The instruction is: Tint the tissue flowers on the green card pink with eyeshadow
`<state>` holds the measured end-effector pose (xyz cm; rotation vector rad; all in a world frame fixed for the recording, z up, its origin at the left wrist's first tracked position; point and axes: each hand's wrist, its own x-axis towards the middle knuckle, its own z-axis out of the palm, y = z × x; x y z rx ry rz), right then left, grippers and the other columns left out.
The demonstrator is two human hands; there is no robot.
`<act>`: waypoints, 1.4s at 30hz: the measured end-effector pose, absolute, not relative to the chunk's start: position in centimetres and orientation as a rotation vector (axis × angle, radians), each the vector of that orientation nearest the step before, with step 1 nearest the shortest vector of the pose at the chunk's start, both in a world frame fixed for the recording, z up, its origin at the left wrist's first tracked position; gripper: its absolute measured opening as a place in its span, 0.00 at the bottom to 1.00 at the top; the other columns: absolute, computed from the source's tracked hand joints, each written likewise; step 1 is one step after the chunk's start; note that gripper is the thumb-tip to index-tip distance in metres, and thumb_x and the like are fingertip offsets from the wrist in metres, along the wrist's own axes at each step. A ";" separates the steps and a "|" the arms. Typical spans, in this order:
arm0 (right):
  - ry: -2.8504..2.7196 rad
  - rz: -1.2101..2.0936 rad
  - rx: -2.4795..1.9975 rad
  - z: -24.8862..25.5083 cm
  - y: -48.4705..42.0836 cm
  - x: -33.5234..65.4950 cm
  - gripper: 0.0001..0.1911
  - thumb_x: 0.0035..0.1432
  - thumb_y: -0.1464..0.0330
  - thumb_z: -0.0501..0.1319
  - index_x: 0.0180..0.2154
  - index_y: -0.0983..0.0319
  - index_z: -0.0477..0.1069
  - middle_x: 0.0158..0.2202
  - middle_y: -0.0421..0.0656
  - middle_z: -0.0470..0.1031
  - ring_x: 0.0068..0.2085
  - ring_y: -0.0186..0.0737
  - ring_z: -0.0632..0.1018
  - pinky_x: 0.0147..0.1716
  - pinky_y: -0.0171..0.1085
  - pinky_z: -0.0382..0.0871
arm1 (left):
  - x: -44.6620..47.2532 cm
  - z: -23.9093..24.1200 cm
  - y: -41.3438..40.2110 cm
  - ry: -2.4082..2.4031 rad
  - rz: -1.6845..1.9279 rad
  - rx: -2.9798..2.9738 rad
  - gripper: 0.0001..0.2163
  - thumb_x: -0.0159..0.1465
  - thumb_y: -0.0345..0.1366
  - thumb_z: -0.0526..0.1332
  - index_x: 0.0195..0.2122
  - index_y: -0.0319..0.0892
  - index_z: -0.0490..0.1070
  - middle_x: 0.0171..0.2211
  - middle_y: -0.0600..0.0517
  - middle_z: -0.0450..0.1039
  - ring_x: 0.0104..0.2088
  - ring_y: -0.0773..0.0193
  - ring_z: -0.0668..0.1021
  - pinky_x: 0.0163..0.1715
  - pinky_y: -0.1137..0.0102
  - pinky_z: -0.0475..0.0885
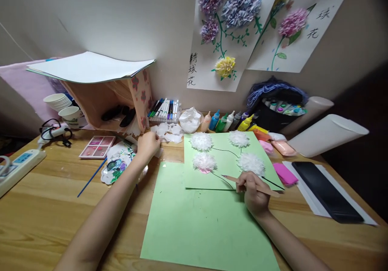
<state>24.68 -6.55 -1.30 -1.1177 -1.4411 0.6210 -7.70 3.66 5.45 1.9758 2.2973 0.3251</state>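
My right hand grips a wooden pencil, its dark tip pointing left over a light green sheet. Several fluffy white paper flowers are on that sheet, joined to thin dark drawn stems; the lower left flower has a pink lower edge. A larger green sheet lies partly beneath. My left hand is closed at the edge of torn white paper pieces, beside a paint palette. Whatever its fingers may hold is hidden.
Paint bottles, markers and a bowl of white paper line the back. A blue brush and a power strip lie left. On the right are a black phone-like slab and a pink packet.
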 end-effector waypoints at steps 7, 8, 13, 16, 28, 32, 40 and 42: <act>-1.360 0.647 -1.141 -1.1 -6.2 24.3 0.23 0.66 0.60 0.48 0.20 0.60 0.63 0.15 0.36 0.63 0.18 0.31 0.64 0.19 0.33 0.57 | -8.1 7.0 4.3 1.742 0.862 1.797 0.14 0.55 0.45 0.60 0.30 0.39 0.75 0.34 0.45 0.78 0.37 0.54 0.77 0.36 0.68 0.67; -1.359 0.656 -1.143 -1.1 -6.1 24.3 0.23 0.66 0.60 0.48 0.20 0.60 0.63 0.15 0.36 0.63 0.18 0.31 0.64 0.19 0.33 0.57 | -7.8 7.1 4.4 1.633 0.883 1.780 0.15 0.54 0.47 0.61 0.31 0.38 0.75 0.34 0.45 0.78 0.37 0.54 0.77 0.37 0.67 0.67; -1.370 0.731 -1.129 -0.8 -6.0 24.1 0.23 0.66 0.60 0.48 0.21 0.60 0.63 0.16 0.36 0.63 0.18 0.31 0.65 0.18 0.33 0.58 | -5.3 8.3 3.0 1.316 0.767 1.717 0.17 0.53 0.50 0.63 0.31 0.40 0.76 0.33 0.48 0.77 0.36 0.58 0.76 0.38 0.67 0.68; -1.332 0.750 -1.102 -0.8 -6.0 24.0 0.21 0.66 0.60 0.48 0.22 0.60 0.63 0.16 0.36 0.64 0.17 0.31 0.65 0.17 0.32 0.57 | -2.1 8.5 0.9 1.118 0.490 1.732 0.15 0.56 0.49 0.61 0.31 0.42 0.77 0.32 0.50 0.77 0.35 0.59 0.76 0.37 0.67 0.69; -1.569 0.467 -0.893 -0.7 -6.6 24.6 0.21 0.66 0.66 0.45 0.21 0.60 0.62 0.18 0.38 0.63 0.21 0.33 0.65 0.23 0.35 0.58 | 6.2 1.8 -4.1 1.446 0.810 2.358 0.06 0.62 0.31 0.57 0.31 0.41 0.73 0.37 0.47 0.69 0.37 0.59 0.69 0.33 0.66 0.67; -1.797 0.451 -0.963 0.0 -6.3 24.3 0.20 0.66 0.66 0.45 0.22 0.59 0.62 0.19 0.38 0.64 0.22 0.34 0.67 0.25 0.35 0.61 | 6.3 1.4 -3.9 1.494 0.896 2.423 0.05 0.62 0.32 0.58 0.29 0.41 0.71 0.37 0.46 0.69 0.37 0.59 0.69 0.32 0.66 0.67; -1.846 0.583 -1.086 0.2 -5.8 23.9 0.17 0.66 0.65 0.48 0.25 0.58 0.63 0.21 0.38 0.67 0.24 0.34 0.70 0.28 0.34 0.63 | 6.5 1.2 -3.6 1.520 0.905 2.404 0.03 0.61 0.31 0.57 0.30 0.42 0.68 0.36 0.47 0.68 0.36 0.59 0.68 0.33 0.66 0.66; -1.837 0.615 -1.092 0.1 -5.7 23.9 0.16 0.66 0.65 0.49 0.26 0.58 0.63 0.22 0.38 0.67 0.25 0.33 0.70 0.28 0.34 0.63 | 6.6 1.2 -3.7 1.511 0.908 2.392 0.03 0.62 0.31 0.57 0.30 0.41 0.67 0.36 0.47 0.68 0.36 0.59 0.68 0.33 0.66 0.66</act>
